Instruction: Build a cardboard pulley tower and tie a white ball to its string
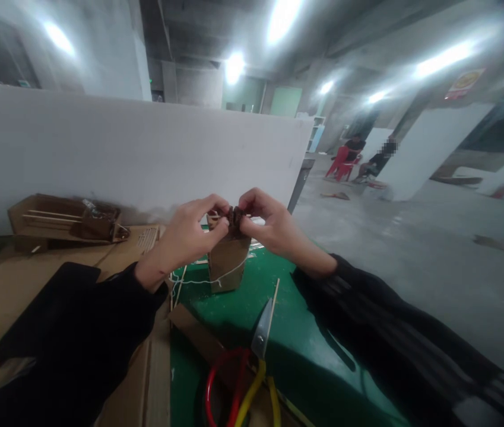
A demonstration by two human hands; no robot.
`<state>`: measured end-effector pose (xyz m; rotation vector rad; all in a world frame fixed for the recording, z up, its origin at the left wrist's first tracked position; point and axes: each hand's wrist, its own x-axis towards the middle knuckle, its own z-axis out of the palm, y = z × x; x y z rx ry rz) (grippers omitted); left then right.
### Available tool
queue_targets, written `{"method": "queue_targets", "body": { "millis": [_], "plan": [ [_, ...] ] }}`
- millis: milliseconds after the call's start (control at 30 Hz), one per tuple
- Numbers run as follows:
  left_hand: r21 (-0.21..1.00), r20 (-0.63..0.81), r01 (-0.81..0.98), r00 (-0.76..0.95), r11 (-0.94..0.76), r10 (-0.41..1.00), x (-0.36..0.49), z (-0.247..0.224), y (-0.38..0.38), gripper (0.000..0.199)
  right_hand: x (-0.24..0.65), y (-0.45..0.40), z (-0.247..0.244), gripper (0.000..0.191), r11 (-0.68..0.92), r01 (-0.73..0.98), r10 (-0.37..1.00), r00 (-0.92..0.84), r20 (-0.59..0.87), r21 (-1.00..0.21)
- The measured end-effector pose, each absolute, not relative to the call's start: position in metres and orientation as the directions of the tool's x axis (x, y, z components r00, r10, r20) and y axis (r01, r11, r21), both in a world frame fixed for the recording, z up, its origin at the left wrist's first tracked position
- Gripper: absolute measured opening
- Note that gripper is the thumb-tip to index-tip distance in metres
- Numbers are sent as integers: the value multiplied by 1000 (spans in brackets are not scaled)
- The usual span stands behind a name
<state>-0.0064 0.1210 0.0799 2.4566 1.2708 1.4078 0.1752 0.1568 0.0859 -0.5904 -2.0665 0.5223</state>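
Note:
Fingertips of my left hand [198, 222] and my right hand [269, 225] pinch a small dark brown piece [234, 220] from its two sides; its exact kind is unclear. Directly beneath it stands an upright cardboard box [226, 267], its top partly hidden by my hands. White string [196, 281] hangs across the front of the box and trails left. Closer to me on the green tabletop [296, 314] lie large scissors [260, 338] with red and yellow handles, beside a thin wooden stick [275, 299].
Cardboard sheets [120, 261] cover the left side, bearing a dark flat object [51, 302] and a cardboard construction [65, 219] with sticks. A white partition [145, 148] rises behind the table. People sit near red chairs [345, 161] in the distance.

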Motion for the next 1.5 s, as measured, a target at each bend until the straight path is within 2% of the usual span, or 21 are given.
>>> {"method": "queue_targets", "body": {
  "millis": [467,667,767,1067,1500],
  "plan": [
    [447,701,594,233,-669,674,-9,77,122,12,172,155,85,13,798,261,596,-475,647,-543],
    [640,628,443,170,-628,760,-5,74,126,10,171,154,80,21,786,191,597,-479,643,-588],
    [683,604,402,159,-610,781,-4,73,126,8,173,154,80,22,751,167,617,-522,589,-639],
    [638,612,441,207,-631,763,-6,76,124,6,182,160,82,23,680,50,617,-577,535,-731],
    [655,614,457,141,-601,777,-3,74,123,5,184,162,77,31,731,21,584,-536,609,-682]
  ]
}}
